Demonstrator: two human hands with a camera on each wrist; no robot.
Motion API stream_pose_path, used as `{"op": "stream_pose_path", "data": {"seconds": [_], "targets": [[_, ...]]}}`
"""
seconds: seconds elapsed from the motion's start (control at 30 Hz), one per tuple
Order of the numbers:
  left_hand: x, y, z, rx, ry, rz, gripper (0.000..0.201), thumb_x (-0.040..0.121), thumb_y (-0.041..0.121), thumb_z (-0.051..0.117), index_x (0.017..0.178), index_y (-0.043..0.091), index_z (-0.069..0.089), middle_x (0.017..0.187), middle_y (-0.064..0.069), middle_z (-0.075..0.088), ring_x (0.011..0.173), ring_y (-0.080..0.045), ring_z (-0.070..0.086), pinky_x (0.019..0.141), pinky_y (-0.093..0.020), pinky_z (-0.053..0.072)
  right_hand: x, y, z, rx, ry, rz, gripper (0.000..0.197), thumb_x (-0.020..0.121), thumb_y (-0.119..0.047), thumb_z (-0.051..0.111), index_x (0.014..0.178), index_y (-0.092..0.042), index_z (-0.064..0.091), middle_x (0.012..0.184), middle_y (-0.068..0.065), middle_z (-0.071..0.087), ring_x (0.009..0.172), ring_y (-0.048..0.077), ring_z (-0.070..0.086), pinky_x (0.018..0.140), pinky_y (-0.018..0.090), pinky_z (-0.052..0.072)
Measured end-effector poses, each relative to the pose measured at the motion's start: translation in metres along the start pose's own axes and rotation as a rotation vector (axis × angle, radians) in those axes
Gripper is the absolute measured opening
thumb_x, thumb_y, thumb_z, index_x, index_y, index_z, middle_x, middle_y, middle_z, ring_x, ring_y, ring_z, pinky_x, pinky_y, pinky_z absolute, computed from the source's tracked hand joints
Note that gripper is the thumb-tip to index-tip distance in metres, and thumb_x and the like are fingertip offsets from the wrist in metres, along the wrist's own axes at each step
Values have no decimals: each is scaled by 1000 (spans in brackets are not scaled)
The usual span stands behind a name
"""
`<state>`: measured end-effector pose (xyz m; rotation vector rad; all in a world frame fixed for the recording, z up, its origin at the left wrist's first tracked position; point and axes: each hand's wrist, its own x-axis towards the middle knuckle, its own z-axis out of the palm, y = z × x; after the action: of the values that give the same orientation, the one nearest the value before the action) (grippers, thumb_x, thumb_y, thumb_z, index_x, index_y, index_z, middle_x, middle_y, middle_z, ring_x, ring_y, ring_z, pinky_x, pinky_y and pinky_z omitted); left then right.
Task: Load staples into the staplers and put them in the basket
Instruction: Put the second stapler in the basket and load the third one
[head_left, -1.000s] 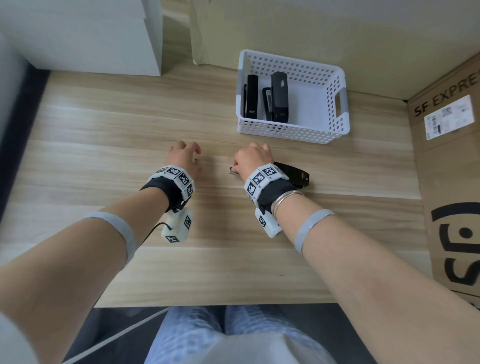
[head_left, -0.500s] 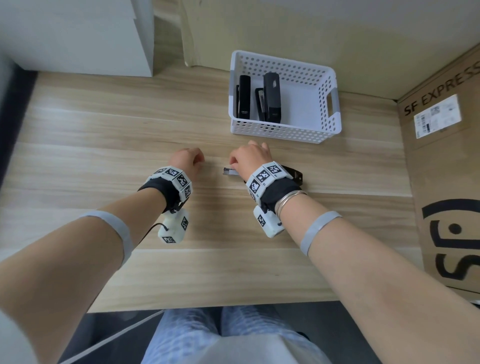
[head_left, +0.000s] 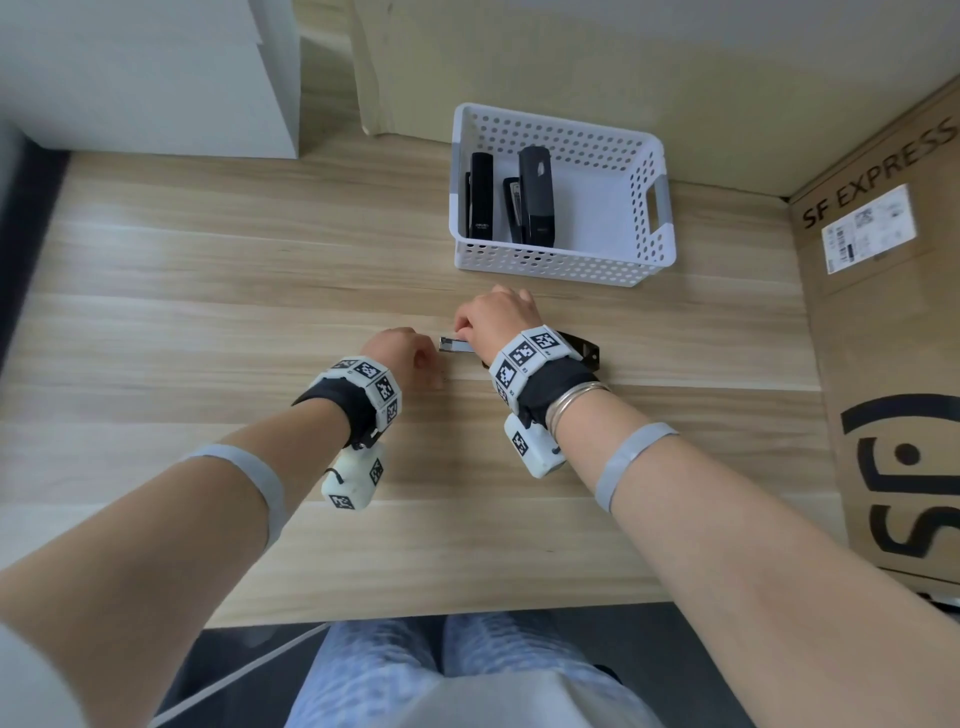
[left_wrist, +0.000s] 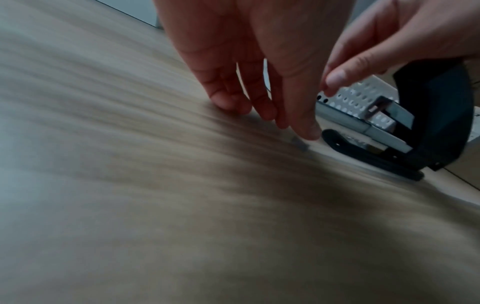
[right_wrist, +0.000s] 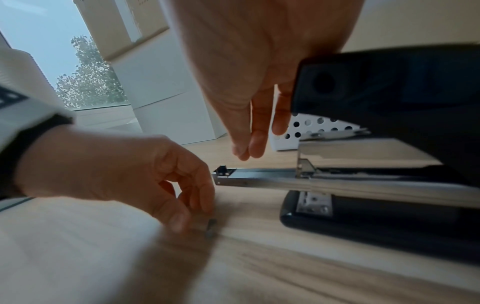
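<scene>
The black stapler (right_wrist: 384, 185) (metal tray slid out) is gripped by the right hand (head_left: 496, 319); a small staple strip (right_wrist: 210, 227) is pinched at the table by the left hand (right_wrist: 124, 174).

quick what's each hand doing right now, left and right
Left hand: fingers curled, pinching a staple strip on the table.
Right hand: holding the open stapler.

Matt wood-grain table (head_left: 208, 322), perforated white plastic basket (head_left: 545, 265), shiny metal stapler rail (right_wrist: 259, 181)

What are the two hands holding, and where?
The left hand pinches a small staple strip on the table. The right hand holds the open stapler by its black top.
</scene>
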<state>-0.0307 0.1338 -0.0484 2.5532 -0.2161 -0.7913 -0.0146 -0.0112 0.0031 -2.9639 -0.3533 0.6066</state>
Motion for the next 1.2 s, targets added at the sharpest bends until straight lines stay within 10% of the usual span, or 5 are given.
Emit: {"op": "stream_pose_path", "data": {"seconds": [0.63, 0.9, 1.2], "targets": [[-4, 3, -16, -191, 215, -79, 17, 84, 8, 51, 101, 9, 53, 94, -9, 67, 77, -26, 57, 67, -30, 47, -3, 4, -3, 36, -10, -29, 21, 97, -31, 49, 105, -27, 69, 108, -4, 68, 117, 19, 46, 100, 35, 31], [-2, 13, -14, -420, 304, 54, 12, 83, -2, 53, 88, 6, 60, 92, -15, 72, 78, -23, 62, 81, -33, 51, -1, -3, -9, 159, -36, -14, 22, 94, -25, 55, 113, -25, 68, 110, -1, 69, 109, 22, 59, 93, 32, 45], [0, 21, -13, -532, 293, 24, 24, 87, 7, 57, 69, 19, 46, 73, -5, 59, 63, -19, 55, 60, -20, 43, -4, -3, -9, 414, -13, 48, 15, 84, -21, 69, 99, -22, 72, 94, -4, 74, 92, 13, 67, 86, 31, 54]]}}
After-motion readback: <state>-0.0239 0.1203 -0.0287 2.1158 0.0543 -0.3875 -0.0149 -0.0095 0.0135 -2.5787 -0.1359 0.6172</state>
